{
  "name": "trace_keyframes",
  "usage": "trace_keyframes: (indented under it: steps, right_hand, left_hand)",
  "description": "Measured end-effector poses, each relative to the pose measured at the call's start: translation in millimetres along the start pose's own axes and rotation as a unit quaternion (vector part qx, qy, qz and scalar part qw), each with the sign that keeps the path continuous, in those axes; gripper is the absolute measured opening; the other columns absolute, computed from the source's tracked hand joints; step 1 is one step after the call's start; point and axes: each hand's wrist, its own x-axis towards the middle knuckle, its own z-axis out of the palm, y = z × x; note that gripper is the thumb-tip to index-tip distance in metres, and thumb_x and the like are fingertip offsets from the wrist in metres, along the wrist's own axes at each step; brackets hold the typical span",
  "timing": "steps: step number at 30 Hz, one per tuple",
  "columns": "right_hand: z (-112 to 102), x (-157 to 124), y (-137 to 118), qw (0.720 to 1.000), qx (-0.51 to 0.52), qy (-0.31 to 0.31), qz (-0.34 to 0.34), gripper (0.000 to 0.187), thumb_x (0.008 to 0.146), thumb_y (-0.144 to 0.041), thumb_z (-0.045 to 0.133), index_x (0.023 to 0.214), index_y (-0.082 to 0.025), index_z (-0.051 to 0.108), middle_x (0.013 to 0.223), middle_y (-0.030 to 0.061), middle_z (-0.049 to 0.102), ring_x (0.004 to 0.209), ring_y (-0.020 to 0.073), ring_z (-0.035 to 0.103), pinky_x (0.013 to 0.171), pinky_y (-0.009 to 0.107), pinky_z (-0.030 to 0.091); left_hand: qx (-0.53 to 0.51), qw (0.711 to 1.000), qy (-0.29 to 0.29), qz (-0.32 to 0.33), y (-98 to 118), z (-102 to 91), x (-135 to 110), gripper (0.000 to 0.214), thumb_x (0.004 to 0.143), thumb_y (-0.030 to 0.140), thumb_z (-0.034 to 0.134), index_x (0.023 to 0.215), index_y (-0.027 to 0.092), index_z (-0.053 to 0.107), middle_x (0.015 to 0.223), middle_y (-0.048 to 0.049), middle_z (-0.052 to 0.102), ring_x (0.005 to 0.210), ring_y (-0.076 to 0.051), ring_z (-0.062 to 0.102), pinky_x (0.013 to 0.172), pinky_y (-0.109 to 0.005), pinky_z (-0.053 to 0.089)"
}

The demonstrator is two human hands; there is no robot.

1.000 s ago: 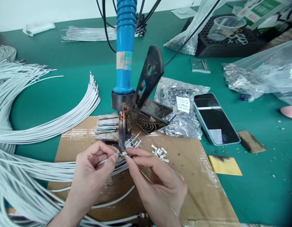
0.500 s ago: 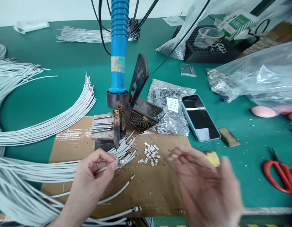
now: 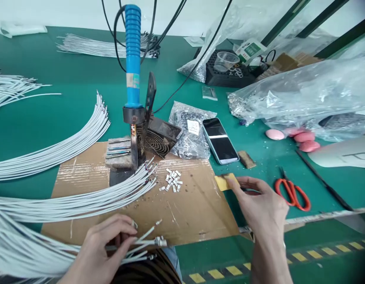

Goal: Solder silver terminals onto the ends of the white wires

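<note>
My left hand (image 3: pixel 107 246) is closed on a few thin white wires (image 3: pixel 145 240) at the near edge of the cardboard sheet (image 3: pixel 194 215). Their tipped ends stick out to the right of my fingers. My right hand (image 3: pixel 261 205) reaches left with fingers stretched out, and the fingertips touch a yellow pad (image 3: pixel 225 182) at the cardboard's right corner. It grips nothing that I can see. A blue-handled soldering iron (image 3: pixel 132 59) stands upright in its dark stand (image 3: pixel 154 138) at the back of the cardboard. A small heap of white metal pieces (image 3: pixel 172 182) lies in front of it.
White wire bundles (image 3: pixel 52 154) fan across the left side and over the cardboard. Right of the stand lie a bag of small parts (image 3: pixel 188 132) and a phone (image 3: pixel 220 140). Red scissors (image 3: pixel 291 193), pink lumps (image 3: pixel 302 138) and big plastic bags (image 3: pixel 303 90) lie to the right.
Both hands left the iron's tip. My left hand drew wires back to the cardboard's near edge. My right hand swung right to the yellow pad. The view shifted right.
</note>
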Motion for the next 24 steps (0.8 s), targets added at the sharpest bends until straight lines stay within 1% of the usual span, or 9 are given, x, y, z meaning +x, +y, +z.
trace_keyframes:
  steps: [3, 7, 9, 10, 11, 12, 17, 21, 24]
  right_hand:
    - [4, -9, -1, 0.994, 0.106, 0.007, 0.004, 0.055, 0.054, -0.067, 0.086, 0.08, -0.022, 0.069, 0.078, 0.0048, 0.071, 0.073, 0.0263, 0.066, 0.082, 0.048, 0.056]
    - [13, -39, -25, 0.977, 0.214, 0.0, -0.017, 0.048, 0.064, -0.055, 0.089, 0.097, -0.022, 0.074, 0.095, 0.0065, 0.075, 0.086, 0.024, 0.07, 0.087, 0.043, 0.058]
    - [24, -60, -45, 0.961, 0.27, -0.045, -0.038, 0.034, 0.071, -0.044, 0.089, 0.091, -0.021, 0.075, 0.09, 0.0049, 0.075, 0.082, 0.0212, 0.07, 0.08, 0.038, 0.058]
    - [32, -71, -56, 0.948, 0.298, -0.101, -0.049, 0.028, 0.072, -0.037, 0.09, 0.09, -0.021, 0.074, 0.089, 0.0039, 0.075, 0.081, 0.02, 0.069, 0.076, 0.035, 0.058]
    - [40, -81, -66, 0.928, 0.329, -0.163, -0.057, 0.024, 0.073, -0.03, 0.089, 0.089, -0.021, 0.074, 0.087, 0.0036, 0.075, 0.08, 0.0193, 0.07, 0.073, 0.033, 0.058]
    - [49, -91, -77, 0.916, 0.344, -0.193, -0.065, 0.02, 0.074, -0.029, 0.088, 0.087, -0.022, 0.073, 0.084, 0.0028, 0.075, 0.077, 0.0183, 0.069, 0.07, 0.031, 0.058]
    - [82, -125, -112, 0.872, 0.386, -0.289, -0.084, 0.009, 0.085, -0.026, 0.077, 0.091, -0.022, 0.071, 0.089, 0.0017, 0.075, 0.083, 0.0162, 0.072, 0.078, 0.029, 0.061]
    - [81, -135, -117, 0.851, 0.398, -0.333, -0.079, 0.009, 0.086, -0.024, 0.077, 0.09, -0.023, 0.069, 0.09, 0.0, 0.076, 0.085, 0.0144, 0.074, 0.079, 0.025, 0.061]
    - [77, -137, -113, 0.848, 0.398, -0.341, -0.078, 0.008, 0.087, -0.023, 0.077, 0.089, -0.024, 0.069, 0.088, -0.0005, 0.076, 0.084, 0.0142, 0.074, 0.078, 0.024, 0.061]
  left_hand:
    - [-0.035, 0.996, -0.078, -0.016, 1, -8.1, -12, 0.011, 0.092, 0.015, 0.066, 0.092, 0.022, 0.076, 0.098, -0.0061, 0.078, 0.069, -0.013, 0.071, 0.066, -0.019, 0.058]
    - [-0.085, 0.987, -0.121, -0.056, 5, -18.3, -26, 0.005, 0.088, 0.021, 0.073, 0.092, 0.021, 0.077, 0.097, -0.0065, 0.08, 0.077, -0.017, 0.075, 0.074, -0.022, 0.06]
    - [-0.09, 0.983, -0.137, -0.079, 6, -20.3, -29, 0.005, 0.088, 0.023, 0.074, 0.091, 0.021, 0.077, 0.094, -0.0064, 0.08, 0.078, -0.018, 0.075, 0.075, -0.023, 0.06]
    - [-0.089, 0.983, -0.13, -0.095, 6, -20.5, -29, 0.005, 0.087, 0.022, 0.074, 0.09, 0.02, 0.077, 0.093, -0.006, 0.079, 0.078, -0.018, 0.075, 0.075, -0.023, 0.06]
    - [-0.087, 0.983, -0.115, -0.112, 7, -20.2, -27, 0.005, 0.086, 0.023, 0.074, 0.09, 0.02, 0.077, 0.09, -0.0053, 0.079, 0.078, -0.018, 0.074, 0.075, -0.024, 0.059]
    - [-0.087, 0.984, -0.091, -0.129, 9, -19.6, -24, 0.006, 0.087, 0.024, 0.073, 0.088, 0.02, 0.078, 0.087, -0.0045, 0.078, 0.076, -0.017, 0.073, 0.073, -0.024, 0.058]
    - [-0.101, 0.981, 0.064, -0.155, 25, -21.3, -2, 0.021, 0.092, 0.035, 0.068, 0.079, 0.022, 0.076, 0.069, -0.0009, 0.071, 0.064, -0.016, 0.064, 0.063, -0.025, 0.049]
    - [-0.097, 0.965, 0.191, -0.151, 34, -27.8, 13, 0.017, 0.092, 0.037, 0.068, 0.087, 0.023, 0.076, 0.066, 0.0021, 0.066, 0.063, -0.016, 0.06, 0.064, -0.027, 0.047]
    - [-0.072, 0.958, 0.235, -0.144, 33, -29.2, 26, 0.021, 0.092, 0.04, 0.069, 0.102, 0.023, 0.075, 0.068, 0.0028, 0.065, 0.066, -0.017, 0.061, 0.067, -0.029, 0.048]
